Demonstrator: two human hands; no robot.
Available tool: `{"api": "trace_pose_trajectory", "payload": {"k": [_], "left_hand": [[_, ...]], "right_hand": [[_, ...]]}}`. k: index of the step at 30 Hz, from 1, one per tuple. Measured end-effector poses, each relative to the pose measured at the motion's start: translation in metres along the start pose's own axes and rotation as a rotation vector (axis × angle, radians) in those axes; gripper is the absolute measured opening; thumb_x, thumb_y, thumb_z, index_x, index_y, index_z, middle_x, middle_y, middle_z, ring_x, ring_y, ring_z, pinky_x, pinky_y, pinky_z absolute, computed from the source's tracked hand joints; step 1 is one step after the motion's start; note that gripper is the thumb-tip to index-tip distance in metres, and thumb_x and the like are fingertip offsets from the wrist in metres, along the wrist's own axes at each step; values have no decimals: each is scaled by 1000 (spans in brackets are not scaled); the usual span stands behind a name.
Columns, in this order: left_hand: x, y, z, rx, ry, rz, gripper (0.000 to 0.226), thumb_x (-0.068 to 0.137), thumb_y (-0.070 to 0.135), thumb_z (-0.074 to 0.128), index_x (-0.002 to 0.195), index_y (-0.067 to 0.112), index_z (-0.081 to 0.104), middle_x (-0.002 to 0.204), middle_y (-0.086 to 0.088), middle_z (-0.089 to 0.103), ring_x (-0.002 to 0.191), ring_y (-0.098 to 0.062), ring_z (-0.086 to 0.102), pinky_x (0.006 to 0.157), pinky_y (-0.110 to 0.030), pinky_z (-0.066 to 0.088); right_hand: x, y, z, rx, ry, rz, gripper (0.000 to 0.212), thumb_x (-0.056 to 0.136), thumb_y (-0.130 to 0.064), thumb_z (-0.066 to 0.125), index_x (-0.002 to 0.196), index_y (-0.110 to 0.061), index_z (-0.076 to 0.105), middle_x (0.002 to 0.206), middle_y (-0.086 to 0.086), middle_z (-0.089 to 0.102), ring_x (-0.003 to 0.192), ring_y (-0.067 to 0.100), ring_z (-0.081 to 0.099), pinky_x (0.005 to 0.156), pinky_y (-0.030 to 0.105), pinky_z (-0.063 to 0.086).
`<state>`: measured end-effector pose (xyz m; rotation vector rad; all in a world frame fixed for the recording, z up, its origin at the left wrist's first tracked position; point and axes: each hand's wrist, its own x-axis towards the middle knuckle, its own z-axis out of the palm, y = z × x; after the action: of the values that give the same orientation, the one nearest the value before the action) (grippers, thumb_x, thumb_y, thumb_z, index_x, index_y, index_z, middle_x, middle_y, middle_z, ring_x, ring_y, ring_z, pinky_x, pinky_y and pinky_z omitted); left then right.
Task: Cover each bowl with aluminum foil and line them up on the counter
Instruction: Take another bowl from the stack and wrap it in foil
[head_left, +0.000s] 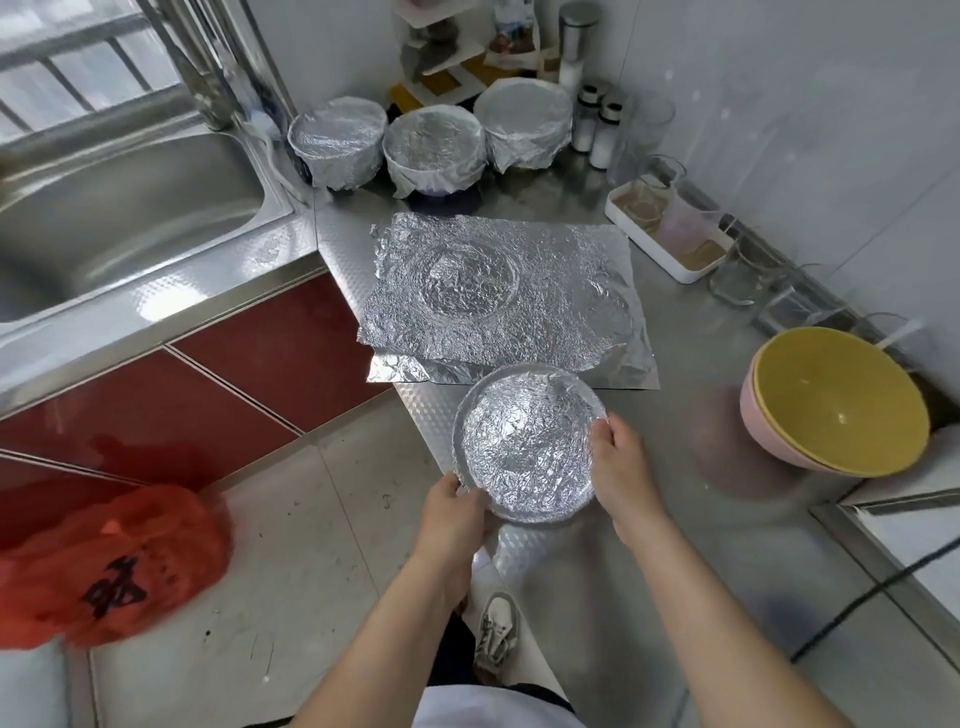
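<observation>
Both hands are on the foil-covered bowl (527, 447) at the near left edge of the counter (727, 545). The left hand (457, 514) grips its near-left rim, fingers curled under the side. The right hand (621, 467) grips the right rim, thumb lying over the foil. The foil is crinkled and stretched flat across the mouth, pressed down round the rim. Whether the bowl rests on the counter or is held just above it, I cannot tell.

Along the far edge, three covered bowls stand side by side in a row: the left one (337, 140) next to the sink (130, 218), the middle one (435, 150) touching it, the right one (524, 127) beside a pair of shakers (597, 124). In the middle of the counter lies a creased foil sheet (545, 280), flat, round bowl marks pressed into it, with a second sheet (415, 371) peeking out beneath its near edge. At the right edge a yellow bowl (836, 400) sits uncovered, nested inside a pink bowl (769, 441). Further back along that edge, a white tray (670, 260) holds clear glasses. Down on the floor at the left slumps an orange plastic bag (114, 561)
</observation>
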<state>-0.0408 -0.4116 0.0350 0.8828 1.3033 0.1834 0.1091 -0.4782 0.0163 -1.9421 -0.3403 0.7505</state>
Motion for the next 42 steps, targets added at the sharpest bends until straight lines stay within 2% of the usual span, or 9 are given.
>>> {"api": "trace_pose_trajectory", "payload": {"k": [5,10,14,17,24,27,31,36,42], "left_hand": [[-8,1,-20,184,-57,-99,18,96,21,54,106,7,59,104,-12,65,91,-22,58,83,-37,47],[14,23,-34,145,107,141,53,100,31,48,150,21,31,146,4,39,128,-19,44,108,-43,39],[31,33,-29,242,142,240,33,99,35,47,125,18,58,119,2,61,106,-17,58,98,-43,47],[27,22,-37,391,188,286,43,96,48,45,96,10,64,90,-2,65,83,-19,61,80,-38,48],[49,59,-25,338,-22,399,38,99,38,50,134,23,53,131,10,54,113,-9,53,98,-30,41],[60,75,-5,446,-165,403,44,101,38,45,141,22,46,136,3,53,119,-28,55,101,-37,38],[71,74,-1,482,-310,316,42,101,41,39,129,15,57,60,1,55,43,-19,42,44,-27,38],[66,57,2,492,-165,387,54,103,36,35,104,-13,59,51,-5,56,36,-9,36,37,-19,33],[63,38,8,469,82,468,54,101,45,35,58,13,41,41,2,44,62,-31,63,52,-30,34]], "right_hand": [[14,-23,7,-30,-139,-39,31,104,-17,37,76,-11,50,62,5,36,55,15,32,55,32,29],[30,-36,9,-40,-242,-84,42,103,-26,39,120,12,50,81,20,44,77,21,40,66,30,33],[38,-36,12,-111,-254,-66,39,104,-27,39,121,4,54,103,20,61,96,34,57,90,47,45],[42,-37,7,-167,-242,-89,39,104,-29,36,124,1,53,125,19,58,111,31,56,95,39,42],[30,-11,-25,20,-36,-16,35,103,-25,41,129,-7,56,127,3,58,117,14,52,96,22,36],[18,2,-13,95,-93,59,29,102,-23,43,121,-11,61,113,-2,65,107,13,58,85,18,43],[15,7,3,99,-95,45,29,103,-25,40,117,-10,61,106,-2,63,99,11,57,84,21,42],[21,3,6,-19,-123,-50,38,103,-24,39,92,9,53,72,17,42,69,15,40,61,30,31],[43,3,4,-186,-239,-112,37,102,-30,40,66,-22,38,55,-11,32,54,10,29,60,32,27]]}}
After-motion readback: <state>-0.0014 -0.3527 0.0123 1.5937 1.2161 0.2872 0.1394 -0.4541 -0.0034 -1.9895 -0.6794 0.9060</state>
